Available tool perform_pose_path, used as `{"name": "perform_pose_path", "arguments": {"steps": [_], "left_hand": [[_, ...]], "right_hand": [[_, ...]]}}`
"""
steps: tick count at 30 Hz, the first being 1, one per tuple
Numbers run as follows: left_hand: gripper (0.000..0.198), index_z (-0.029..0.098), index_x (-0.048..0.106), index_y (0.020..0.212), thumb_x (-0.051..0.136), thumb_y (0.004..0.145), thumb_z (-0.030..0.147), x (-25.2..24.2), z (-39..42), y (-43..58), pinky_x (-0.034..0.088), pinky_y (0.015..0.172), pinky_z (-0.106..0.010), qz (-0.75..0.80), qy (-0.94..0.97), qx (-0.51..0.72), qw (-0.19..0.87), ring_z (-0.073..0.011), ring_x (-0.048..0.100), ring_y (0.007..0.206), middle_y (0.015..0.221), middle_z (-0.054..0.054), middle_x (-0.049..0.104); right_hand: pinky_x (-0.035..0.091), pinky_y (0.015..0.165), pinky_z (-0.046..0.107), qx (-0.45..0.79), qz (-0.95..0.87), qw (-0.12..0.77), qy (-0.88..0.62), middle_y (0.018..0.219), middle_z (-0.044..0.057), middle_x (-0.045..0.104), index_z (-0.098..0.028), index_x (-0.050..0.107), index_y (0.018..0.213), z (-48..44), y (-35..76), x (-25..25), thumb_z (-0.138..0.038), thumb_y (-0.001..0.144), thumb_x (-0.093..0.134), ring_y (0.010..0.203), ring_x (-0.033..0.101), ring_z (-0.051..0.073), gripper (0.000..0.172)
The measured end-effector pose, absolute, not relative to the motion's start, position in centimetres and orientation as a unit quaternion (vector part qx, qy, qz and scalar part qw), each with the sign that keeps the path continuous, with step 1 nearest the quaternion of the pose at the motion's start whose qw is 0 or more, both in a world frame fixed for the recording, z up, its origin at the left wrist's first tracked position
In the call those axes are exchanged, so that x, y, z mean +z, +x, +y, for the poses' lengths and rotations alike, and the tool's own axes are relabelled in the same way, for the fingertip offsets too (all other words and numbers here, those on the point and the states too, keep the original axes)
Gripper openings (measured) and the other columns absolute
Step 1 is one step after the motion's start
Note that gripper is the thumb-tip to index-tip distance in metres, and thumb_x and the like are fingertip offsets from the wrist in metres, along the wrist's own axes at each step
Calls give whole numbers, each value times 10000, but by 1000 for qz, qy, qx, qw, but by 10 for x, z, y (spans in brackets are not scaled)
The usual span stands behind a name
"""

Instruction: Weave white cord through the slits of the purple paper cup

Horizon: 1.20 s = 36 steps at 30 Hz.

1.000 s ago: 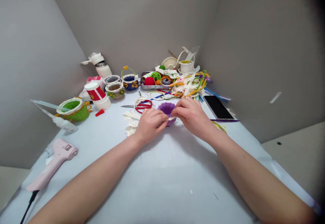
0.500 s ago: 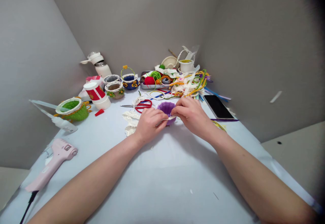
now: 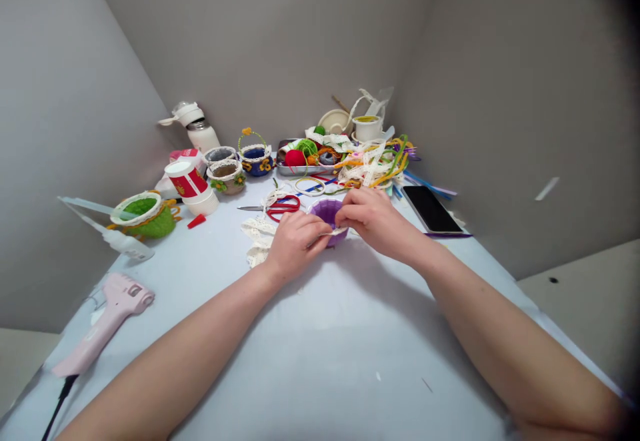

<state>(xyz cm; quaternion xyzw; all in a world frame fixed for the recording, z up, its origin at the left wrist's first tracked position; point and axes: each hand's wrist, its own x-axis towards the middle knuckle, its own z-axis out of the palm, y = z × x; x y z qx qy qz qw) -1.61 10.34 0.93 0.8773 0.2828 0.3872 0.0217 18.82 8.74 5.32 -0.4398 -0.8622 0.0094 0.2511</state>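
Observation:
A small purple bowl (image 3: 326,210) with ribbed inner walls sits between my hands. A strip of white lace trim (image 3: 339,232) runs along its near rim. My left hand (image 3: 299,240) is closed, pinching the trim against the rim's near left side. From the right, my right hand (image 3: 371,220) reaches over the rim with thumb and fingertips pinched on the trim; its fingertips partly hide the bowl. A loose length of white lace (image 3: 259,236) lies just left of my left hand. Red-handled scissors (image 3: 283,208) rest behind it.
At the left lie a pink glue gun (image 3: 107,321), a glue bottle (image 3: 127,244) and a green basket (image 3: 155,218). Behind stand a red-and-white cup (image 3: 187,181), decorated pots (image 3: 227,176) and a tray of yarn (image 3: 305,168). Colourful strips (image 3: 375,164) and a phone (image 3: 433,210) are at the right.
My right hand has shifted very slightly to the left and up at the bowl's rim. My left hand and the bowl stay almost where they were.

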Motion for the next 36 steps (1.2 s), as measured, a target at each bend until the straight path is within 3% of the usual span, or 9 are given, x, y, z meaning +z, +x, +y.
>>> {"name": "perform_pose_path", "arguments": {"steps": [7,15,23,29,36], "left_hand": [[127,217,692,906,571,909,254,9,104,-19,392,762,-335,286,881,375,23,-176,601,831,896,-26,728],[137,217,688,895,558,915,257,8,106,-19,392,766,-337,282,884,372,27,-172,596,814,873,-20,727],[137,210,687,876,564,913,258,11,108,-20,388,763,-335,291,879,376,36,-172,596,819,891,-20,727],[153,211,690,903,552,923,275,10,108,-20,389,780,-341,289,885,362,34,-177,597,840,895,-29,726],[162,211,692,880,551,921,281,10,108,-21,392,777,-341,294,880,371,35,-177,599,829,892,-29,725]], "right_hand": [[278,783,327,71,-900,188,-386,819,34,593,-215,716,766,108,188,69,-180,898,534,873,502,175,227],[369,709,267,127,-917,203,-318,767,34,593,-184,708,719,117,185,70,-148,871,520,740,519,138,244],[383,687,233,160,-881,201,-397,845,18,669,-180,681,857,108,182,77,-57,795,510,766,560,134,219],[349,670,241,137,-887,168,-408,773,17,644,-168,651,730,113,183,81,-112,818,508,706,524,131,177],[345,668,247,162,-894,146,-392,735,4,661,-182,671,713,109,178,84,-104,798,523,692,536,131,187]]}}
